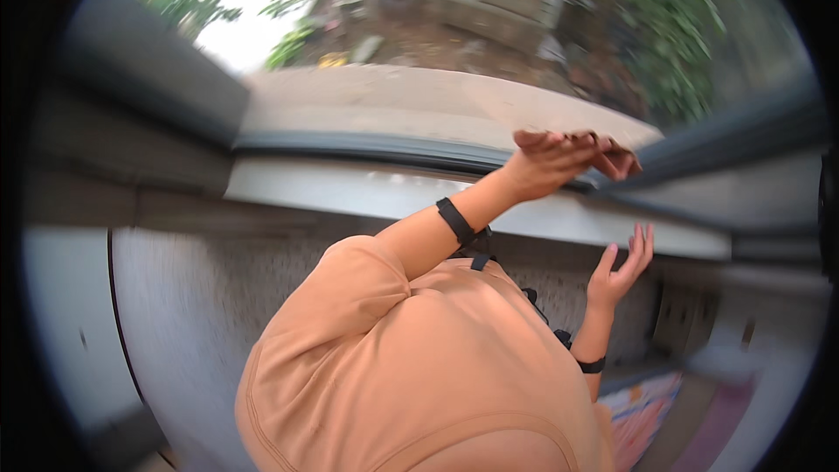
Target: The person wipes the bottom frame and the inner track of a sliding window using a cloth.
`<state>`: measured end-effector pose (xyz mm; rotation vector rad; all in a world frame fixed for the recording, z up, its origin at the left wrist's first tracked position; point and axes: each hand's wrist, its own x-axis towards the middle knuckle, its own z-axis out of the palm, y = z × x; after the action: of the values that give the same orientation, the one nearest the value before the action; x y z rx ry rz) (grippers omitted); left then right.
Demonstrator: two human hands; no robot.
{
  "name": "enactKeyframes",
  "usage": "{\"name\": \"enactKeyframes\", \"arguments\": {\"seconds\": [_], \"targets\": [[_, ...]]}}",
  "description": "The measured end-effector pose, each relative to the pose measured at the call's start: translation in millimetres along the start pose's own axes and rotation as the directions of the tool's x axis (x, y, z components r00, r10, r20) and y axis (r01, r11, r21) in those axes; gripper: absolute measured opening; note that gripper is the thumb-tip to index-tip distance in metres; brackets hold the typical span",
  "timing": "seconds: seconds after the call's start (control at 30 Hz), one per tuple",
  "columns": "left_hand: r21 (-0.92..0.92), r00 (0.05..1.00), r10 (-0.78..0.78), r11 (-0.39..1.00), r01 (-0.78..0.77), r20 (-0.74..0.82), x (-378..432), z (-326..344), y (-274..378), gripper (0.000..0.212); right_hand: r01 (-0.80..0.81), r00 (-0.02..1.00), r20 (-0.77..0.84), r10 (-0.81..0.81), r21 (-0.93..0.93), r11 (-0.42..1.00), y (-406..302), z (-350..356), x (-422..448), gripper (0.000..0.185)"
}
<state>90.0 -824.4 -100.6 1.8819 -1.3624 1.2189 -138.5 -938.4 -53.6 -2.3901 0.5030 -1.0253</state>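
Observation:
My left hand (547, 167) reaches across to the right over a window sill, gripping a folded brown cloth (616, 158) that sticks out past the fingers. Beneath that forearm run the white inner sill (314, 187) and the dark window track (367, 147). Lower and further right, my right hand (619, 275) is raised near the inner sill's right end, its fingers apart and nothing in it. A black band circles each of my arms.
Outside the window lie a pale outer ledge (380, 95), stone blocks (498, 6), scattered debris and leafy plants (675, 46). Dark frame parts (734, 137) border the opening at right. A speckled surface (196, 288) is below the sill, and a colourful patterned item (639, 413) lies at lower right.

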Motion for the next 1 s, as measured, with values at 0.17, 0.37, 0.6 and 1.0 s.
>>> {"name": "enactKeyframes", "arguments": {"seconds": [0.17,0.37,0.6,1.0], "targets": [[0.331,0.979,-0.189,0.931,0.154,0.078,-73,-133,-127,0.032,0.269,0.963,-0.014,-0.269,0.064,0.961,-70,105,52,0.058],[0.623,0.744,-0.654,0.527,0.577,-0.136,-171,-303,-261,0.059,0.429,0.822,-0.431,-0.372,0.038,0.903,-93,242,76,0.064],[0.343,0.44,-0.816,0.319,0.883,-0.375,-267,-373,-330,0.063,0.437,0.693,-0.566,-0.446,-0.161,0.885,-82,280,87,0.068],[-0.1,0.756,-0.648,0.75,0.654,0.089,-162,-143,-173,0.066,0.27,0.942,-0.216,-0.256,0.038,0.962,-86,244,56,0.075]]}}
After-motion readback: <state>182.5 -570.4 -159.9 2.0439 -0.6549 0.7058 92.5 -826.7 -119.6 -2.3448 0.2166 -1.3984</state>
